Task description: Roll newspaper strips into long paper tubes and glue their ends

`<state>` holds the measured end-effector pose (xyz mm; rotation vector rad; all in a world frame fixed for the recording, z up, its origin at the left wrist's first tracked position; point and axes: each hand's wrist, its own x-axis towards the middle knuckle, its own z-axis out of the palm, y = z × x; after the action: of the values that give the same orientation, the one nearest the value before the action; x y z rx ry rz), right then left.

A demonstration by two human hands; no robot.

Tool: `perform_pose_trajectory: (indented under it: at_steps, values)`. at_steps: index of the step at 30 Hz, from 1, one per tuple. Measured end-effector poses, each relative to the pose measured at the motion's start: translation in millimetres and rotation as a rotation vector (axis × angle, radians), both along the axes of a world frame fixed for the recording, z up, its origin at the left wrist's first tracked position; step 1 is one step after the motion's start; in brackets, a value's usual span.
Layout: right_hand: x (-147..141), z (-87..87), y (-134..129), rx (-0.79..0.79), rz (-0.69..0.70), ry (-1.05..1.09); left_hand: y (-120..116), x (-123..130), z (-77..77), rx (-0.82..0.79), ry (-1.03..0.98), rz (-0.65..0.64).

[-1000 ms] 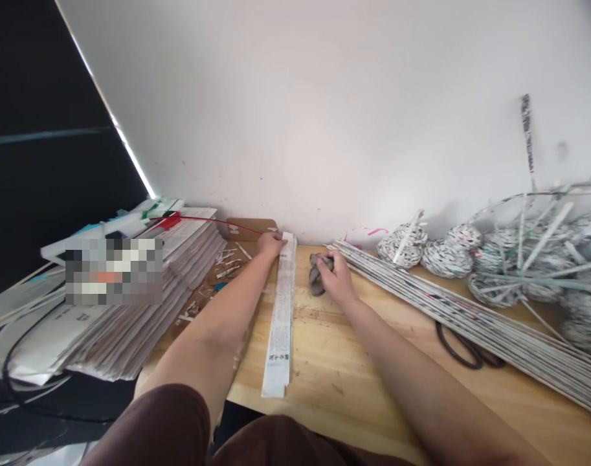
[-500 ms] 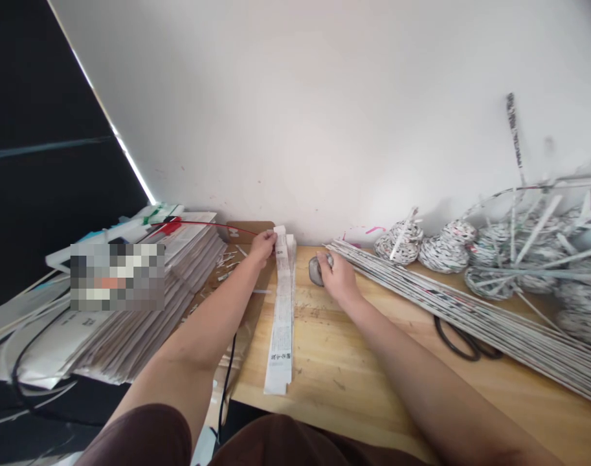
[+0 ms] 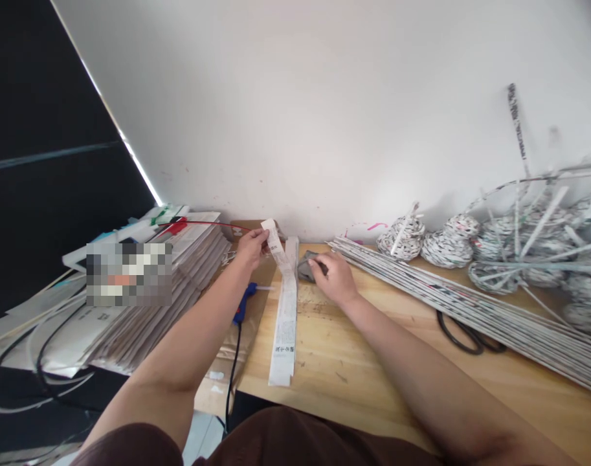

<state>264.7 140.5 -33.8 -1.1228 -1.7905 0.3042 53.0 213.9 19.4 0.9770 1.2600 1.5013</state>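
Note:
My left hand (image 3: 254, 248) pinches the far end of a newspaper strip (image 3: 274, 243). That end is raised and bent to the left, while the rest of the strip lies along a narrow stack of strips (image 3: 282, 362) on the wooden table. Beside the stack's far end sits a grey, stone-like lump (image 3: 306, 266). The curled fingers of my right hand (image 3: 334, 277) are against its right side; part of the lump is hidden behind them, so how firm the grip is cannot be seen.
A blue glue gun (image 3: 246, 303) with a black cord lies by my left forearm. Farther left rises a tall paper stack (image 3: 164, 310). Rolled newspaper sticks (image 3: 450, 301) stretch across the right, over black scissor handles (image 3: 463, 336). Balls of wound paper (image 3: 448, 243) stand along the wall.
My left hand has drawn the strip's far end up and leftwards, bending it off the stack. The grey lump now sits closer to the strips, with my right hand's fingers more curled.

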Motion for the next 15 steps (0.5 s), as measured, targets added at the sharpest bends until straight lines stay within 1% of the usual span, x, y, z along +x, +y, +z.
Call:
perform_pose_trajectory:
  at_steps: [2, 4, 6, 7, 8, 9, 10, 12, 13, 15]
  values:
    - [-6.8, 5.3, -7.1, -0.038, 0.064, 0.042, -6.3, 1.9, 8.0, 0.025, -0.037, -0.003]
    - [-15.6, 8.0, -15.1, -0.140, 0.163, 0.083, -11.8, 5.0, 18.2, 0.056, -0.070, -0.004]
    - [-23.4, 7.8, -21.7, -0.275, 0.285, 0.094, -17.0, 7.8, 30.0, 0.089, -0.099, -0.003]
    - [-26.0, 6.8, -23.7, -0.319, 0.329, 0.087, -19.7, 8.7, 36.0, 0.104, -0.113, -0.007]
    - [-27.5, 5.2, -24.5, -0.331, 0.353, 0.074, -22.4, 9.1, 41.9, 0.121, -0.130, -0.013]
    - [-27.8, 3.3, -24.1, -0.317, 0.350, 0.054, -25.2, 9.0, 47.2, 0.141, -0.150, -0.020]
    - [-27.0, 1.0, -22.5, -0.290, 0.316, 0.033, -28.0, 8.5, 51.8, 0.159, -0.169, -0.021]
    - [-23.2, -3.3, -17.1, -0.247, 0.208, 0.004, -33.5, 6.4, 58.4, 0.181, -0.192, -0.020]
    - [-20.9, -4.9, -14.2, -0.250, 0.166, 0.003, -36.1, 5.2, 60.2, 0.187, -0.196, -0.025]
    - [-17.6, -5.7, -10.0, -0.257, 0.129, 0.020, -40.7, 3.1, 61.0, 0.189, -0.199, -0.050]
